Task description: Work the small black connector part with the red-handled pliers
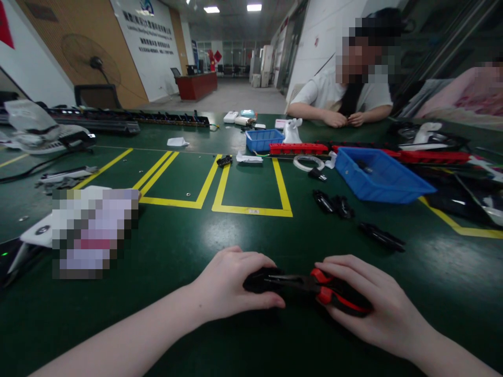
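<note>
My left hand point(239, 283) is closed around a small black plastic part point(259, 280), gripping it between thumb and fingers. My right hand point(369, 296) holds needle-nose pliers point(330, 293) with red and black handles. The pliers' jaws point left and meet the right end of the black part; whether they grip it I cannot tell. Both hands are low over the green table point(165, 319). Beyond my right hand lie similar-looking black parts, one long piece point(381, 236) and a pair point(333, 204) farther back.
A blue bin point(383, 180) stands at the right, a smaller blue basket point(264, 140) farther back. Red strips point(298, 148) lie behind. A white stand with a blurred-out device point(98, 230) is at left. Yellow tape point(251, 211) marks the table. A person point(341, 99) sits across.
</note>
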`<state>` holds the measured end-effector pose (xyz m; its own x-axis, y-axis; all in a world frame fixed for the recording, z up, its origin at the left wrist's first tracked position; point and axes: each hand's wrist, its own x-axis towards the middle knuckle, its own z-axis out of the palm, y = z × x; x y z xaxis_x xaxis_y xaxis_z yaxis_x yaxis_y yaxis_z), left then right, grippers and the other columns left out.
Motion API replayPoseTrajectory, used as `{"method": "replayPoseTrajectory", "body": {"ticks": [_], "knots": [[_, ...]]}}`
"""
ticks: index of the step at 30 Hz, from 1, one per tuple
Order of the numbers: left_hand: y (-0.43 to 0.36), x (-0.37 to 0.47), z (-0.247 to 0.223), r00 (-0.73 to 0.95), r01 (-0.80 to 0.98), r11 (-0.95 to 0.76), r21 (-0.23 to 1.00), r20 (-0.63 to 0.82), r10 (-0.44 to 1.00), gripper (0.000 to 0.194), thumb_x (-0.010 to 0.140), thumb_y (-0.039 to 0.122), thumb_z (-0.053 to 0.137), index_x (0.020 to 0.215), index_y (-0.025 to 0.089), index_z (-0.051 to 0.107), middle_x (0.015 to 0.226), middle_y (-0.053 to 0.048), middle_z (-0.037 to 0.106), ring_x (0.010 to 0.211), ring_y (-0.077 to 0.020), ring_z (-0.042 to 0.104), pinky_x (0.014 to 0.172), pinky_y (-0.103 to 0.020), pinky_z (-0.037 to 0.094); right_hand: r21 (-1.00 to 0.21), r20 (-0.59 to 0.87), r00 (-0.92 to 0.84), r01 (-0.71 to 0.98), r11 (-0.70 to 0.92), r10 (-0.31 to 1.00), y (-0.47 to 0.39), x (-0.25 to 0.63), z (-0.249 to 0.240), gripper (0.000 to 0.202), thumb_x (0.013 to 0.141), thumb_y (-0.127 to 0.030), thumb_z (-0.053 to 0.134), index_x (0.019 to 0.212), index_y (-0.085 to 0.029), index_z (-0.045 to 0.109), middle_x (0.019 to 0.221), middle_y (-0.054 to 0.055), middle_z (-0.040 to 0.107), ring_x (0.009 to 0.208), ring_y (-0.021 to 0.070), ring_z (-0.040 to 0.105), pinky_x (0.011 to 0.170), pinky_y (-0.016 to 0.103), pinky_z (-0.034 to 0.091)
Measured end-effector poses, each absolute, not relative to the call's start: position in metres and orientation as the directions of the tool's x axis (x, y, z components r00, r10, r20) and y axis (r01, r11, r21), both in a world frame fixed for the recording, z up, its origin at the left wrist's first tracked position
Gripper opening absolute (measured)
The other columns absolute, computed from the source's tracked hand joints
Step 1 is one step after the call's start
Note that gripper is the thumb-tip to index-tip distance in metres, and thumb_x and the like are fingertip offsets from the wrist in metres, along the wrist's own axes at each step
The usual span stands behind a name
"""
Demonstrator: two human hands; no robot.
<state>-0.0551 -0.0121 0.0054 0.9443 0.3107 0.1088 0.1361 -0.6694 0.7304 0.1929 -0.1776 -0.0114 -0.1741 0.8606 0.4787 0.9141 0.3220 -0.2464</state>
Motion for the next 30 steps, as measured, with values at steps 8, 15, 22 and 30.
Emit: {"method": "replayPoseTrajectory", "body": {"ticks": [8, 15, 22, 30], "knots": [[-0.0123, -0.0543, 0.0056, 0.934, 0.154, -0.643, 0.750, 0.101, 0.342, 0.038, 0.083, 0.047, 0.076, 0.110, 0.022, 0.068, 0.097, 0.001, 0.075, 0.084, -0.0186, 0.069, 0.081, -0.033, 0.044, -0.205, 0.518, -0.159, 0.931, 0.303, 0.840, -0.1794, 0.1947, -0.0139, 0.049, 0.082, -0.023, 0.063, 0.131, -0.024, 0.058, 0.112, 0.010, 0.069, 0.095, 0.0236, 0.070, 0.079, 0.037, 0.061], [-0.0141, -0.0544, 0.0091, 0.906, 0.194, -0.617, 0.763, 0.102, 0.411, 0.035, 0.083, 0.045, 0.077, 0.107, 0.021, 0.069, 0.096, 0.001, 0.075, 0.082, -0.0180, 0.068, 0.079, -0.032, 0.044, -0.193, 0.513, -0.165, 0.934, 0.300, 0.843, -0.1788, 0.1955, -0.0122, 0.046, 0.085, -0.023, 0.063, 0.130, -0.024, 0.057, 0.113, 0.010, 0.068, 0.096, 0.0235, 0.070, 0.078, 0.037, 0.061], [-0.0140, -0.0549, 0.0095, 0.904, 0.207, -0.607, 0.768, 0.086, 0.418, 0.036, 0.083, 0.047, 0.077, 0.107, 0.021, 0.070, 0.094, 0.000, 0.075, 0.081, -0.0184, 0.068, 0.079, -0.033, 0.045, -0.258, 0.516, -0.090, 0.932, 0.255, 0.852, -0.1801, 0.1880, -0.0122, 0.039, 0.088, -0.025, 0.059, 0.128, -0.024, 0.058, 0.111, 0.009, 0.068, 0.095, 0.0227, 0.069, 0.079, 0.037, 0.060], [-0.0135, -0.0542, 0.0093, 0.906, 0.211, -0.597, 0.774, 0.076, 0.418, 0.036, 0.084, 0.047, 0.076, 0.108, 0.020, 0.071, 0.095, -0.001, 0.075, 0.083, -0.0193, 0.067, 0.078, -0.032, 0.044, -0.186, 0.519, -0.158, 0.938, 0.291, 0.840, -0.1808, 0.1945, -0.0139, 0.042, 0.088, -0.024, 0.060, 0.130, -0.021, 0.058, 0.113, 0.010, 0.067, 0.097, 0.0223, 0.068, 0.078, 0.035, 0.060]]}}
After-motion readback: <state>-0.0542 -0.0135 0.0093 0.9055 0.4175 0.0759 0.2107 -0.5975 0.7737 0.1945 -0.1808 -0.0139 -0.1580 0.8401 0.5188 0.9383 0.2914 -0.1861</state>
